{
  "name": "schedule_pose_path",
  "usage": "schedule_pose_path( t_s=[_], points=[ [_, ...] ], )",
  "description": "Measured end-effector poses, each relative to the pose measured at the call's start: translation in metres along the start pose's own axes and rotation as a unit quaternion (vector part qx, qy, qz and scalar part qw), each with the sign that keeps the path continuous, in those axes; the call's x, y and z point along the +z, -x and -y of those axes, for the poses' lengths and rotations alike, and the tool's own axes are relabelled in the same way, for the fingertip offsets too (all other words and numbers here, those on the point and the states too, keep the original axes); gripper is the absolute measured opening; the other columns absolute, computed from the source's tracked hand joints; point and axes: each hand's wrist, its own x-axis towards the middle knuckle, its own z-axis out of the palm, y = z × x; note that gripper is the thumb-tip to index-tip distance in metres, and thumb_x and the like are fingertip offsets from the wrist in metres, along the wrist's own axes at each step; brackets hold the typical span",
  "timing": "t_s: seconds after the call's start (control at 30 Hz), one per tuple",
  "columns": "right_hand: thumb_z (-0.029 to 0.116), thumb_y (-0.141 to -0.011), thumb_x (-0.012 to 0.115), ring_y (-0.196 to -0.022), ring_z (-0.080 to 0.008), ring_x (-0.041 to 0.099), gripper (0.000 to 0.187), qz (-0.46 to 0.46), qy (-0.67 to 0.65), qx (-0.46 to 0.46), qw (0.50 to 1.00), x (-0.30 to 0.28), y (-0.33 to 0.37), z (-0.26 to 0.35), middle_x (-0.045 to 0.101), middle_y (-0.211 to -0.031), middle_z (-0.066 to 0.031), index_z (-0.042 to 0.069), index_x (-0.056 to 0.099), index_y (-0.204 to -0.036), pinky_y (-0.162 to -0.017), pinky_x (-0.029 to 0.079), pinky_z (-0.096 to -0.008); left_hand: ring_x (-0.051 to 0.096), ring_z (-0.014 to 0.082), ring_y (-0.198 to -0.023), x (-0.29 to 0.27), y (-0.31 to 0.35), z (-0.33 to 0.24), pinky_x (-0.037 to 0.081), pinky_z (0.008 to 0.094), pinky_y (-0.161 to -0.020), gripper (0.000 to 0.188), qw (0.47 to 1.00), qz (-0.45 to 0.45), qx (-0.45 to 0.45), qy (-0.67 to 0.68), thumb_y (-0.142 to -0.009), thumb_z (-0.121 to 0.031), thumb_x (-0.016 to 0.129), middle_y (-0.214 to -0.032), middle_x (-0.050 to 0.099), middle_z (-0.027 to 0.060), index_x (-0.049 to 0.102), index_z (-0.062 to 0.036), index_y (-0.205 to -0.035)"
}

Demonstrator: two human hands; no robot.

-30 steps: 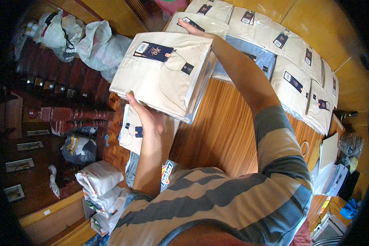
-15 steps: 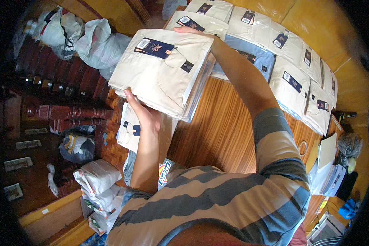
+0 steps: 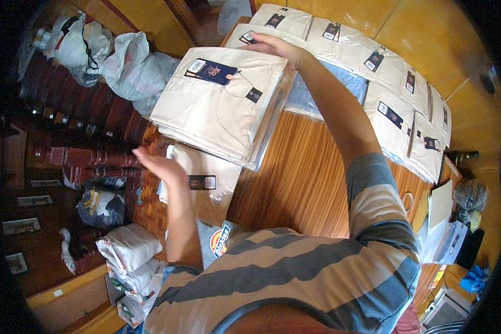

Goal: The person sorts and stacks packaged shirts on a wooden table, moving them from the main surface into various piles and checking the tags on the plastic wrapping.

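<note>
A thick stack of folded cream garments [image 3: 222,106], some in clear plastic, sits on the left part of the wooden table. A dark tag [image 3: 209,72] lies on its top piece. My left hand [image 3: 164,170] is open off the stack's near left side, fingers spread and nothing in them. At the stack's far right corner, my right hand [image 3: 275,49] reaches with outstretched fingers along the back edge; whether it touches the cloth I cannot tell. Below the stack, another cream garment in plastic [image 3: 206,167] with a dark tag shows partly, behind my left wrist.
Several bagged cream garments [image 3: 334,42] line the table's far and right edges, with a blue one [image 3: 328,92] among them. Bare wood [image 3: 295,167] shows in the middle. White plastic bags [image 3: 133,67] stand far left beside a dark railing; wrapped bundles [image 3: 131,245] are piled at lower left.
My left hand has let go of the stack's near edge and swung left, opening. The stack has settled slightly nearer. My right hand's fingers have stretched out at its far edge.
</note>
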Motion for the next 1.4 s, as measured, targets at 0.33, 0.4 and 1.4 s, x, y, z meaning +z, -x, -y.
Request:
schedule_pose_path(
  t_s=[0.33,0.4,1.4],
  points=[
    [0.048,-0.109,0.033,-0.138,-0.0251,0.043,0.063,-0.432,-0.061,-0.277,0.856,0.103,0.099,-0.156,0.051,-0.146,-0.0139,-0.001,0.043,-0.147,-0.117,0.028,-0.0376,0.049,0.0354,-0.136,0.026,-0.165,0.044,0.037,0.0479,-0.116,0.086,0.871,0.299,-0.389,-0.034,-0.096,-0.071,0.037,-0.151,0.049,0.0169,0.043,-0.0046,-0.151],
    [0.049,-0.109,0.03,-0.15,-0.0256,0.021,0.07,-0.382,-0.12,-0.288,0.87,0.118,0.083,-0.181,0.025,-0.162,-0.0151,-0.001,0.02,-0.158,-0.123,0.015,-0.0371,0.049,0.0354,-0.136,0.043,-0.169,0.074,0.037,0.048,-0.116,0.087,0.86,0.258,-0.441,0.001,-0.096,-0.072,0.037,-0.151,0.049,0.0169,0.043,-0.0045,-0.151],
    [0.047,-0.11,0.023,-0.155,-0.026,0.009,0.072,-0.415,-0.053,-0.268,0.868,0.135,0.071,-0.192,0.009,-0.169,-0.0161,-0.001,0.004,-0.16,-0.125,0.009,-0.0357,0.049,0.0356,-0.136,0.053,-0.179,0.099,0.038,0.0487,-0.115,0.091,0.869,0.278,-0.405,0.054,-0.094,-0.073,0.04,-0.15,0.05,0.0176,0.043,-0.0027,-0.151]
  ],
)
